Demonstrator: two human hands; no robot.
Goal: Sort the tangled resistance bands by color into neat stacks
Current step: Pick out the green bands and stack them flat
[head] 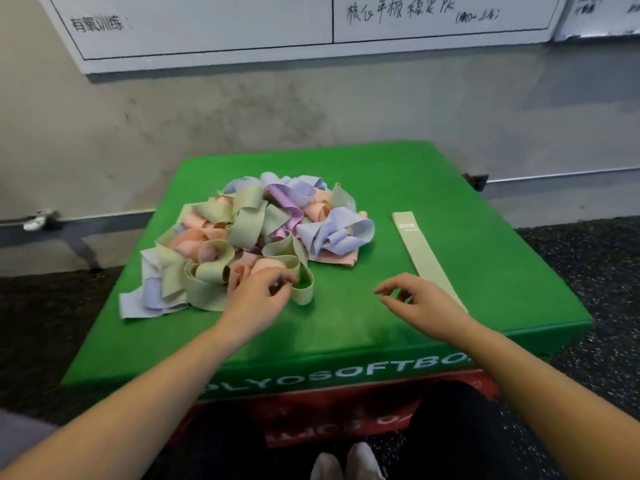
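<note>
A tangled heap of resistance bands (256, 233) in pale green, peach, lilac and purple lies on the left half of a green soft box top (467, 188). One pale green band (420, 251) lies flat and straight on the right side. My left hand (258, 299) is at the heap's near edge, its fingertips pinching a looped pale green band (301, 285). My right hand (419, 301) hovers over bare green surface with loosely curled fingers and holds nothing; it covers the flat band's near end.
The green box sits on a red box (332, 414) against a stained wall. A whiteboard (242, 26) with handwriting hangs above. Dark speckled floor (588, 271) surrounds the boxes. My feet (346, 462) show at the bottom.
</note>
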